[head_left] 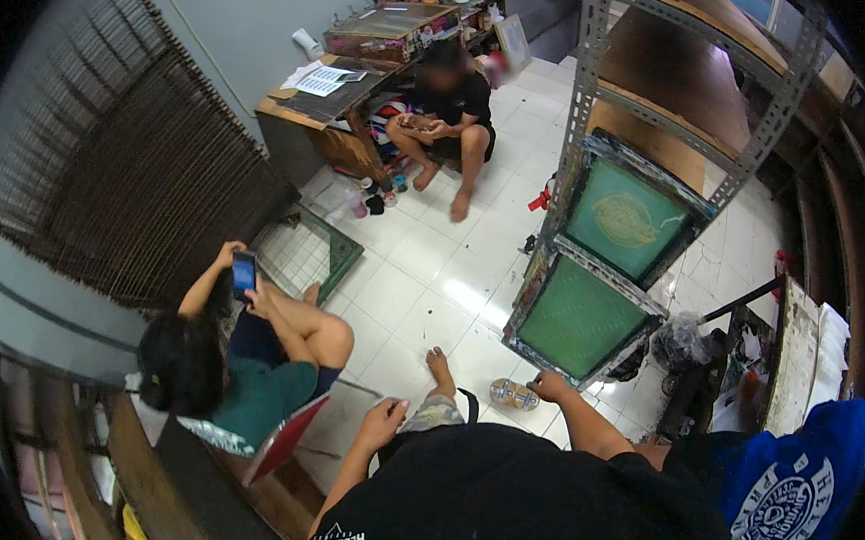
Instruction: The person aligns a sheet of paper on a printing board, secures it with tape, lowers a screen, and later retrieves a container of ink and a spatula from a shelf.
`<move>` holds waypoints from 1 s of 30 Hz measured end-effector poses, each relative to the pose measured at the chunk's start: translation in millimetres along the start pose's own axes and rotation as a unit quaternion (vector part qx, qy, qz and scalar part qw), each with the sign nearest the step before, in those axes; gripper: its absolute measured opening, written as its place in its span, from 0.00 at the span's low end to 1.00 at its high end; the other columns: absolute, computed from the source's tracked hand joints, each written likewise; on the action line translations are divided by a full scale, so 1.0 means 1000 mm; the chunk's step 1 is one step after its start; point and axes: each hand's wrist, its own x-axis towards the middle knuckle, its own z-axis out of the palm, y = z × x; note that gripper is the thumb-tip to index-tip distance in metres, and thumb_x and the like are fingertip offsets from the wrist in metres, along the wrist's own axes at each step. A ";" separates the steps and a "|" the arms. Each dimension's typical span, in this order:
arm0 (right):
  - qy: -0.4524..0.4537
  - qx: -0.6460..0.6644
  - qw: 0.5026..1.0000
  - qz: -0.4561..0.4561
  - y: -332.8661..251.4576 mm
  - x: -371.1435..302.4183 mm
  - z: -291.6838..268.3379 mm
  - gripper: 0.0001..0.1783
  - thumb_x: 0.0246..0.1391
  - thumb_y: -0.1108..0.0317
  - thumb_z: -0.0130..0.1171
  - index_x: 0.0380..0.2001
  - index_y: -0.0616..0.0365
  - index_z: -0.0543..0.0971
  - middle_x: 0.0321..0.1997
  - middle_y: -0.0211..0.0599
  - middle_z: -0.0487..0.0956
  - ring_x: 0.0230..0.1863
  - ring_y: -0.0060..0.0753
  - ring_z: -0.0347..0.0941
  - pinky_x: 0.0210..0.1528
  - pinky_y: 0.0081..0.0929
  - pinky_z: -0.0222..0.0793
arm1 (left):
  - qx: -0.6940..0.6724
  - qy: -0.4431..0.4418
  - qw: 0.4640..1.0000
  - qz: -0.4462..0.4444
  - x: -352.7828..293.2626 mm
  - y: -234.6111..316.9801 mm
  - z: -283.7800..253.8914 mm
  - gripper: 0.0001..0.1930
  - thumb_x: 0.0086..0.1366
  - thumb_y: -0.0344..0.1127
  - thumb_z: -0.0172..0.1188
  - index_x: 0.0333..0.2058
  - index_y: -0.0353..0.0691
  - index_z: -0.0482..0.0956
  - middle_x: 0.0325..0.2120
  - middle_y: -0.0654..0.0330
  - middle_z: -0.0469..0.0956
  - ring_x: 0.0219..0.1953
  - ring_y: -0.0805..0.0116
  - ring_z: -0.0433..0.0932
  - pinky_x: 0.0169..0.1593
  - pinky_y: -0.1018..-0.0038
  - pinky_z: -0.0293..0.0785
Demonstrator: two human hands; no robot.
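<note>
My left hand (382, 425) hangs in front of my black shirt with its fingers curled in, and I see nothing in it. To the right, my right hand (549, 387) is also closed, just below the lower edge of a screen-printing frame (590, 316) with green mesh. I cannot tell whether the hand touches that frame. A second green screen frame (627, 211) with a pale oval print stands above it, both leaning against a perforated metal rack (582, 90). A patterned sandal (514, 394) lies on the floor beside my right hand.
At left, a seated person (268, 399) holds up a phone (244, 275). Another person (454, 111) squats by a wooden desk (338, 113). A dark wire rack (150, 150) leans on the wall, near a green-edged frame (343, 254). A worn table (793, 345) stands right.
</note>
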 end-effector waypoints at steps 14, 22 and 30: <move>0.050 0.028 0.998 0.019 -0.130 0.276 -0.204 0.26 0.56 0.46 0.62 0.42 0.60 0.86 0.42 0.55 0.85 0.45 0.60 0.82 0.50 0.51 0.77 | -0.192 0.035 0.980 -0.042 0.311 0.095 -0.154 0.26 0.74 0.56 0.57 0.44 0.32 0.80 0.28 0.57 0.82 0.29 0.71 0.80 0.34 0.75 0.76; 0.037 -0.003 0.998 0.058 -0.099 0.477 -0.314 0.24 0.56 0.45 0.62 0.32 0.57 0.88 0.39 0.52 0.86 0.45 0.55 0.83 0.52 0.48 0.77 | -0.120 0.027 0.987 -0.107 0.474 0.160 -0.168 0.27 0.73 0.57 0.58 0.41 0.31 0.81 0.28 0.56 0.82 0.29 0.71 0.80 0.34 0.74 0.75; 0.013 -0.131 0.989 -0.073 0.023 0.666 -0.432 0.21 0.61 0.50 0.58 0.38 0.57 0.87 0.33 0.47 0.86 0.35 0.48 0.84 0.41 0.45 0.78 | -0.102 -0.030 0.993 -0.057 0.652 0.357 -0.142 0.23 0.74 0.53 0.59 0.43 0.33 0.82 0.24 0.62 0.78 0.26 0.75 0.73 0.32 0.75 0.70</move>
